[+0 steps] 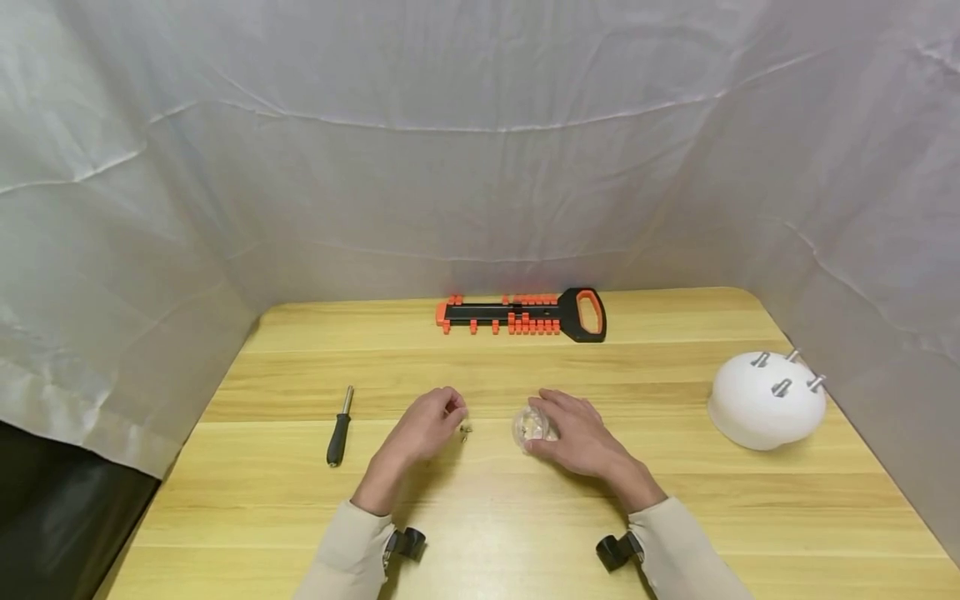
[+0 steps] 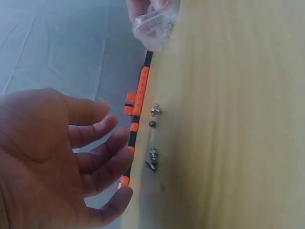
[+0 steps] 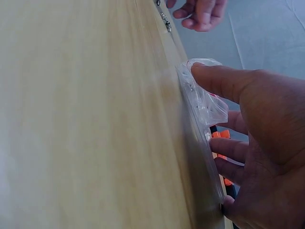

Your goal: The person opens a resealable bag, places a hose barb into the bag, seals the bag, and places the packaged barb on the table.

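My left hand (image 1: 429, 423) hovers over the table with its fingers loosely bent and nothing between them. Just under its fingertips lie several small metal fittings (image 1: 465, 432); in the left wrist view these metal pieces (image 2: 152, 160) sit in small groups, with a dark round piece (image 2: 152, 124) among them. Opposite, my right hand (image 1: 577, 433) holds a small clear plastic container (image 1: 529, 425) at the table, thumb on the near side and fingers round the far side. In the right wrist view the clear container (image 3: 209, 107) shows small bits inside, and the thumb lies over its rim.
A driver with a black handle (image 1: 338, 440) lies left of my left hand. Along the back edge is a black rack with orange clips (image 1: 502, 313) and a loop handle. At the right stands a white rounded body (image 1: 761, 408) with several metal posts on top.
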{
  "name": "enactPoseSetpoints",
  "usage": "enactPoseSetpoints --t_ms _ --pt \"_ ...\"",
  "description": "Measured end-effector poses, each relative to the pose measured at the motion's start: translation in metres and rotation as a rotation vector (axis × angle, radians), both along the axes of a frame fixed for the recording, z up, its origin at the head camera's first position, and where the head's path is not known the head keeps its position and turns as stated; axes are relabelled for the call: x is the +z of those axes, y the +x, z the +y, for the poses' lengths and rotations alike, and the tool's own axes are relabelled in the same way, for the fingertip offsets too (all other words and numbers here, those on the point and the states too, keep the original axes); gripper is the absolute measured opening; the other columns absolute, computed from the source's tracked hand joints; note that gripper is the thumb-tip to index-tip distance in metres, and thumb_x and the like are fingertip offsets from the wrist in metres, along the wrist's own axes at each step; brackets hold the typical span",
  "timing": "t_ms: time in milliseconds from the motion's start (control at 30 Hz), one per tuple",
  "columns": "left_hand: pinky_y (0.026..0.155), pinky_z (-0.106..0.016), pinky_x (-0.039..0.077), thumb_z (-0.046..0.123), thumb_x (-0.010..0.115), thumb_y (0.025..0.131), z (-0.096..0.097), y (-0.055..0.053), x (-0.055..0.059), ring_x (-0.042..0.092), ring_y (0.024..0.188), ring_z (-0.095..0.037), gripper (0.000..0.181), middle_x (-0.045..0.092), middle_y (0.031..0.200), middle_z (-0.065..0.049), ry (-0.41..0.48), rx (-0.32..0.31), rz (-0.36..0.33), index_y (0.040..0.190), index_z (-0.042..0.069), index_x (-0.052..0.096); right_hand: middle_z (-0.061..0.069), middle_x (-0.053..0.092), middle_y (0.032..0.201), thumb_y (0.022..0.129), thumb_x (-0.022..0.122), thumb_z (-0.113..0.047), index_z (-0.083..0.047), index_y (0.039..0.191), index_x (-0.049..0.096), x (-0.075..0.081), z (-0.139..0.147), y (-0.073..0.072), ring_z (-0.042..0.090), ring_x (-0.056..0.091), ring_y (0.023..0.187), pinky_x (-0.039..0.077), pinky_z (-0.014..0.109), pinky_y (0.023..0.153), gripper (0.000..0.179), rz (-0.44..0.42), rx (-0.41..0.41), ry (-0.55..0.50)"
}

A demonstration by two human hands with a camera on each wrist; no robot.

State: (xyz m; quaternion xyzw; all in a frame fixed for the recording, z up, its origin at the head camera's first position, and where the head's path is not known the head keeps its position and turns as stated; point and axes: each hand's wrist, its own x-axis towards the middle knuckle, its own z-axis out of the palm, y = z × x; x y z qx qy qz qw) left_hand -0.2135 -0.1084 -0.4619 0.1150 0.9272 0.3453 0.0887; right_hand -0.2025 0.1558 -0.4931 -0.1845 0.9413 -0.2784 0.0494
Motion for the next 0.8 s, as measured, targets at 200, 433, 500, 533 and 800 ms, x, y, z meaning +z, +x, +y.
enactPoseSetpoints --t_ms 200,433,500,533,800 --pt "0.077 -0.033 0.05 0.017 0.058 0.095 -0.0038 0.0005 -0.0046 0.057 0.084 -0.013 0.011 0.063 0.098 -0.001 -0.063 -0.012 -0.006 0.101 0.011 0.066 0.011 0.038 0.153 0.084 0.07 -0.046 -0.017 0.143 0.047 -0.0007 0.0002 0.0002 0.035 0.034 0.141 0.015 0.06 0.116 0.07 0.007 0.003 0.0" --pt "0.08 -0.04 0.048 0.019 0.07 0.088 -0.0027 0.0 -0.0072 0.059 0.088 -0.014 0.01 0.065 0.096 0.002 -0.172 0.011 0.002 0.097 0.016 0.07 0.011 0.038 0.153 0.085 0.069 -0.046 -0.017 0.143 0.047 -0.0015 -0.0006 -0.0006 0.035 0.033 0.141 0.015 0.06 0.116 0.069 0.01 0.001 0.003" --pt "0.08 -0.043 0.047 0.02 0.072 0.086 -0.0019 0.0003 -0.0076 0.06 0.089 -0.014 0.009 0.065 0.095 0.003 -0.192 0.017 0.018 0.094 0.017 0.07 0.011 0.038 0.153 0.085 0.069 -0.045 -0.017 0.143 0.047 -0.0013 -0.0008 -0.0005 0.035 0.033 0.142 0.015 0.06 0.116 0.069 0.011 0.002 0.003" --pt "0.079 -0.044 0.046 0.02 0.072 0.085 -0.0015 0.0005 -0.0079 0.059 0.089 -0.014 0.008 0.065 0.095 0.003 -0.2 0.018 0.027 0.093 0.018 0.071 0.011 0.038 0.153 0.085 0.069 -0.045 -0.017 0.143 0.047 -0.0012 -0.0009 -0.0004 0.034 0.033 0.142 0.015 0.06 0.116 0.069 0.009 0.002 0.004" --pt "0.081 -0.05 0.042 0.018 0.071 0.085 -0.0004 0.0019 -0.0099 0.058 0.092 -0.015 0.006 0.064 0.094 0.005 -0.221 0.031 0.062 0.085 0.023 0.072 0.011 0.039 0.153 0.086 0.069 -0.045 -0.016 0.143 0.047 0.0004 -0.0013 0.0007 0.035 0.034 0.141 0.016 0.06 0.115 0.068 0.013 0.006 0.01"
